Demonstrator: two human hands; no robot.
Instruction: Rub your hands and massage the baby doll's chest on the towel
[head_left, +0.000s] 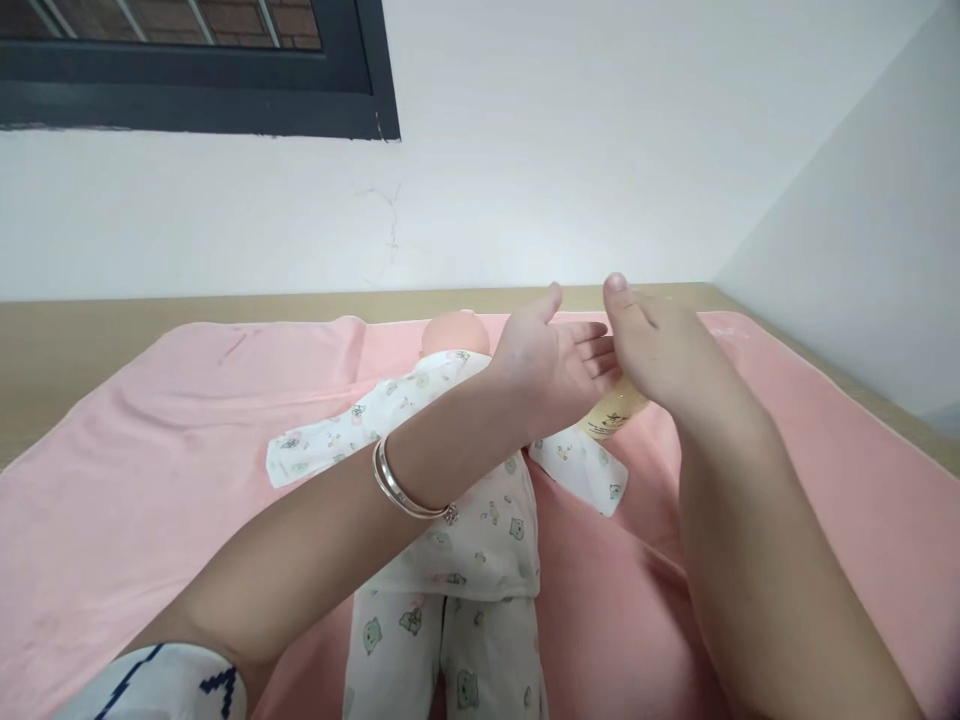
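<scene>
My left hand is open, palm up, with its fingers stretched toward my right hand. Close beside those fingertips is my right hand, its back toward me and its thumb raised away from the palm; its other fingers are mostly hidden. A clear bottle of yellowish liquid with dark print shows partly below and behind both hands. I cannot tell whether either touches it. Under my left forearm lies a doll in a white patterned top and matching trousers, its sleeves spread out; my arm hides part of it.
A pink blanket with creases covers most of the wooden surface. White walls rise behind and on the right. A dark window frame is at the upper left.
</scene>
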